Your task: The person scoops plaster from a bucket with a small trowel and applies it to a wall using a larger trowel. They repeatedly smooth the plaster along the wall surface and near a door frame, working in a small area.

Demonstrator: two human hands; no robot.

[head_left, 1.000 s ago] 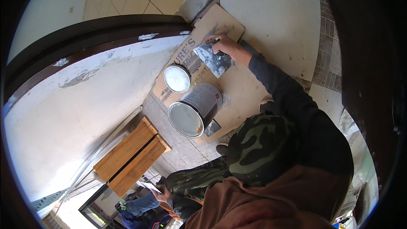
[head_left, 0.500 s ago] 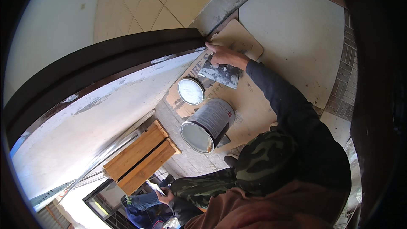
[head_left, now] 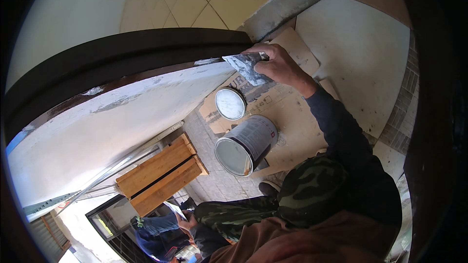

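Observation:
My right hand (head_left: 285, 68) is closed around a wide putty knife (head_left: 246, 65), its blade smeared with white and dark filler. The blade's corner is close to the lower edge of the dark door frame (head_left: 146, 51); whether it touches, I cannot tell. White filler patches lie along the seam between frame and pale wall (head_left: 131, 107). Down at the lower left, my left hand (head_left: 186, 223) grips a flat, whitish plate-like piece (head_left: 174, 210), partly hidden by the fingers. Below the putty knife is a round lid (head_left: 230, 103) coated in white.
A large metal can (head_left: 248, 143) lies or leans by my camouflage-clad knee, on flattened cardboard (head_left: 297, 131). A wooden bench (head_left: 161, 175) stands along the wall. Another person in blue clothes (head_left: 153, 238) is at the lower left. Tiles (head_left: 356, 58) and a concrete sill (head_left: 297, 0) border the cardboard.
My right hand has turned and brought the putty knife up toward the door frame, blade now pointing left. The whole view has shifted slightly. My left hand still holds the whitish piece.

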